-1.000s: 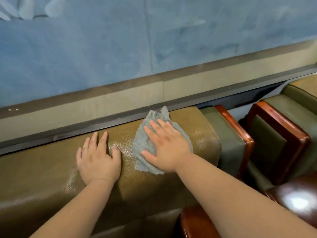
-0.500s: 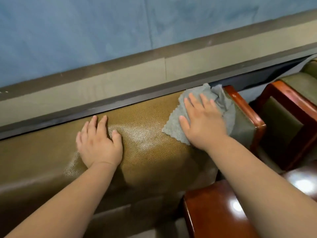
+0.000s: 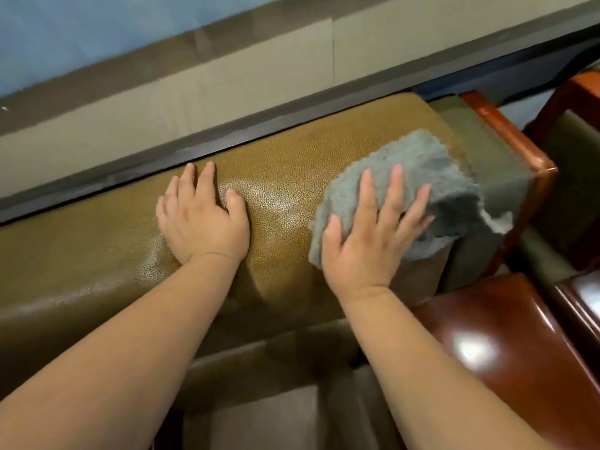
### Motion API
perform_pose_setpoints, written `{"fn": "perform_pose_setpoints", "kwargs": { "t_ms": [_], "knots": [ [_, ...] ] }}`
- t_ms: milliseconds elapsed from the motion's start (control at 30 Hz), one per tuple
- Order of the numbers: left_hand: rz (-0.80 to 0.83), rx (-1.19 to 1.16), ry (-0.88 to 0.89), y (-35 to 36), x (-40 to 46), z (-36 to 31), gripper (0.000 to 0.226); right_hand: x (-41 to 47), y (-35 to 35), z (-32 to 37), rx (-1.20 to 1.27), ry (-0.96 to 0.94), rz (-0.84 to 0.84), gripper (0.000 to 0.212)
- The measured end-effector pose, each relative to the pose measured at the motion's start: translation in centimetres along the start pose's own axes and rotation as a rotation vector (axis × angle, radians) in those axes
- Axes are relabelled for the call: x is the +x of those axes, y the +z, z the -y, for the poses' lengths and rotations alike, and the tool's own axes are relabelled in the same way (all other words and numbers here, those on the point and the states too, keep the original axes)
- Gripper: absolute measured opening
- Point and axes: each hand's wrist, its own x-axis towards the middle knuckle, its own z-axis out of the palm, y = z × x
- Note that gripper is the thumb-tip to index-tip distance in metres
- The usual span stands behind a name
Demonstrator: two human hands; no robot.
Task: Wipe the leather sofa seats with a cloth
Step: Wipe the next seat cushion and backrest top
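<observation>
Cloth [image 3: 418,177], grey, likely microfibre: light, limp, bunches easily, lies on sofa backrest top [image 3: 308,151] by wooden armrest [image 3: 506,141]; right hand [image 3: 373,235] pins it flat-palmed, left hand [image 3: 201,219] rests flat, grasping nothing.

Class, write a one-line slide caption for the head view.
Right hand presses a grey cloth flat on the sofa's leather backrest top; left hand rests flat beside it.

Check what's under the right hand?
The right hand presses flat on the grey cloth, which lies on the sofa's leather backrest top. The leather directly beneath the cloth is covered.
</observation>
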Motion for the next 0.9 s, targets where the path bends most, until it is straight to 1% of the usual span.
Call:
{"fn": "perform_pose_setpoints", "kwargs": {
  "t_ms": [100, 167, 200, 267, 333, 367, 433, 500, 567, 600, 633, 700, 767, 800, 833, 900],
  "knots": [
    [0.015, 0.009, 0.008, -0.2, -0.2, -0.2, 0.063, -3.0, 0.9, 0.1, 0.01, -0.146, 0.087, 0.076],
    [0.015, 0.014, 0.013, -0.2, -0.2, -0.2, 0.064, -2.0, 0.3, -1.0, -0.024, -0.223, 0.118, 0.076],
    [0.016, 0.014, 0.015, -0.2, -0.1, -0.2, 0.065, -1.0, -0.3, -1.5, -0.06, -0.224, 0.125, 0.076],
    [0.018, 0.015, 0.016, -0.1, -0.1, 0.0, 0.066, 1.6, -0.7, -1.8, -0.087, -0.103, 0.092, 0.073],
    [0.014, 0.015, 0.03, -0.1, 0.0, 0.1, 0.067, 2.8, -0.6, -1.1, -0.05, 0.057, 0.008, 0.07],
    [0.012, 0.009, 0.038, 0.0, 0.0, 0.1, 0.067, 2.3, -0.2, -0.4, -0.027, 0.098, -0.045, 0.069],
    [-0.006, 0.009, 0.053, 0.2, 0.1, 0.1, 0.067, -0.5, 1.3, 0.9, 0.038, 0.092, -0.094, 0.07],
    [0.02, 0.014, 0.078, 0.1, 0.0, 0.3, 0.066, -5.5, 3.0, 2.9, 0.083, 0.076, -0.04, 0.075],
    [0.097, 0.008, 0.108, -0.6, -0.5, -0.3, 0.067, -9.6, 3.9, 4.8, 0.102, 0.118, 0.09, 0.082],
    [0.132, 0.041, 0.153, -1.3, -0.7, -0.4, 0.067, -10.9, 3.9, 5.7, 0.119, 0.144, 0.155, 0.085],
    [0.155, 0.1, 0.26, -2.0, -0.5, -0.7, 0.068, -11.4, 3.7, 6.1, 0.127, 0.16, 0.209, 0.087],
    [0.193, 0.205, 0.578, -3.6, 0.6, -2.2, 0.07, -10.1, 2.7, 5.7, 0.151, 0.175, 0.277, 0.086],
    [0.323, 0.151, 0.844, -4.2, 1.7, -5.9, 0.077, -6.1, 1.2, 3.0, 0.184, 0.242, 0.208, 0.081],
    [0.398, 0.12, 0.96, -4.0, 1.7, -7.9, 0.08, -3.9, 0.5, 1.2, 0.203, 0.31, 0.158, 0.08],
    [0.428, 0.116, 1.064, -3.3, 1.3, -9.3, 0.081, -1.9, 0.1, -0.5, 0.219, 0.378, 0.103, 0.079],
    [0.321, 0.127, 1.181, -1.3, 0.5, -10.1, 0.077, 0.0, 0.5, -2.7, 0.246, 0.441, -0.007, 0.08]
  ]
}}
